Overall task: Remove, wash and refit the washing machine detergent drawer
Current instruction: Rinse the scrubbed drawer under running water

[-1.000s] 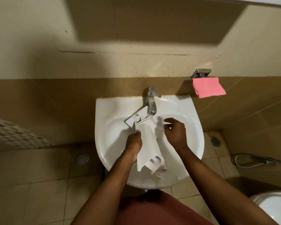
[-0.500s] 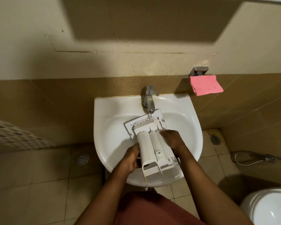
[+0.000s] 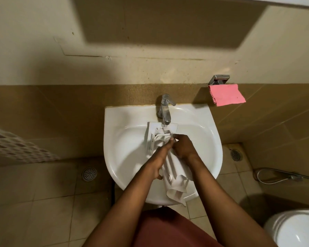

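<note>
The white plastic detergent drawer lies in the white ceramic basin, long axis running from the chrome tap toward the person; the left hand wraps its near left edge, the right hand curls round its tap end

Dim, motion-blurred, wide-angle edge distortion
</note>
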